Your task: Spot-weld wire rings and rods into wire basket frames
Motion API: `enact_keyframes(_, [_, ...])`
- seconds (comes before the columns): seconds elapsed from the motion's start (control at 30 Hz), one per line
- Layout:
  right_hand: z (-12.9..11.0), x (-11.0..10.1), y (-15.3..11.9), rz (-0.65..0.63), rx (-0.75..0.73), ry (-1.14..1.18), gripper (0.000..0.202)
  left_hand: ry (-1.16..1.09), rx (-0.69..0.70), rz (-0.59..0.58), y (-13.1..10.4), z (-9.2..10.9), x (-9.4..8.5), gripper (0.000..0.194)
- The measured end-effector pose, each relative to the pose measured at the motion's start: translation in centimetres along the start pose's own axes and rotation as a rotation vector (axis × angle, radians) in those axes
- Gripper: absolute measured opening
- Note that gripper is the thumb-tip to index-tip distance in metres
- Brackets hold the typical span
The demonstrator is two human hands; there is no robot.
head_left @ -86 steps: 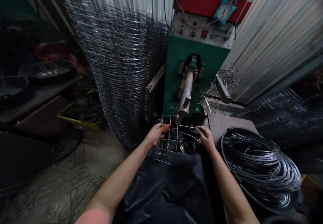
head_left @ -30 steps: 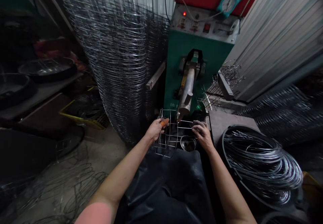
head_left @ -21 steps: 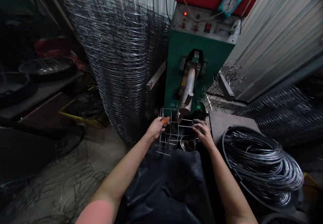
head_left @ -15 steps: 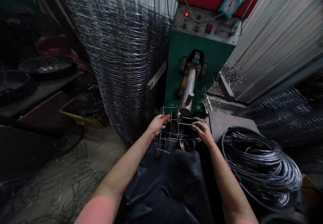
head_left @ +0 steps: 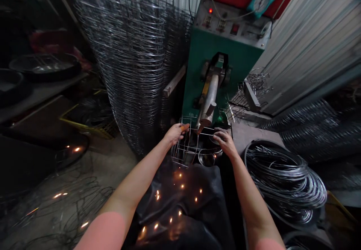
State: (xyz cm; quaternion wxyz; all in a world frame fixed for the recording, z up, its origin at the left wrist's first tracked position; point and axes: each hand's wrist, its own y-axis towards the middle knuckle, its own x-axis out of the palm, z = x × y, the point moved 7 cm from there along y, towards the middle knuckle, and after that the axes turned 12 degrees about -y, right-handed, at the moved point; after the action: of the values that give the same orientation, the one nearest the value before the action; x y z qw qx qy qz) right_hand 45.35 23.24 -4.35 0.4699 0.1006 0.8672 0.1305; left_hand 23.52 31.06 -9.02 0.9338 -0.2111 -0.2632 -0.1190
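Note:
My left hand (head_left: 175,132) is closed on the left part of a small wire rack (head_left: 186,150), with something orange at its thumb or fingertip. My right hand (head_left: 223,140) pinches the ends of thin wires that run out from the rack to the right. Between the two hands, the rack's wires meet the tip of the spot welder's arm (head_left: 207,109), which slopes down from the green machine (head_left: 191,77). Bright sparks (head_left: 180,175) fly over the dark apron (head_left: 191,216) on my lap. Below the wires sits a small round metal bowl (head_left: 206,158).
Tall stacks of wire baskets (head_left: 135,65) rise at the left of the machine. A coil of wire (head_left: 284,178) lies in a round tub at the right. Loose wire (head_left: 81,205) covers the floor at left. A turquoise dial scale (head_left: 261,1) stands atop the machine.
Sparks have appeared over the apron and floor. Both hands still hold the wirework at the welder tip, almost in the same place. The view has shifted slightly.

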Motion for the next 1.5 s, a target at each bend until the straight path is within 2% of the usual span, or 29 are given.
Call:
enact_keyframes(0.23, [0.1, -0.2, 0.1, 0.004, -0.004, -0.006, 0.028, 0.006, 0.005, -0.015, -0.3, 0.4, 0.4, 0.038])
enact_keyframes(0.8, [-1.1, -0.4, -2.8, -0.001, -0.045, -0.018, 0.024, 0.029, 0.027, 0.011, -3.8, -1.3, -0.6, 0.047])
enact_keyframes(1.2, [-1.1, -0.5, -3.0, 0.012, -0.027, 0.012, 0.021, 0.067, 0.018, 0.013, -4.3, -1.1, 0.0, 0.045])
enact_keyframes(1.3, [-1.5, -1.0, -3.6, 0.078, -0.037, -0.004, 0.019, 0.068, 0.009, 0.012, -4.3, -1.3, -0.3, 0.047])
enact_keyframes(1.37, [-1.6, -1.8, -4.9, 0.194, -0.014, -0.032, 0.020, 0.071, 0.003, 0.016, -4.2, -1.5, -0.5, 0.050])
enact_keyframes(1.5, [-1.2, -3.5, -10.0, 0.414, 0.084, -0.079, 0.022, 0.051, 0.033, 0.019, -4.3, -1.6, -0.4, 0.051])
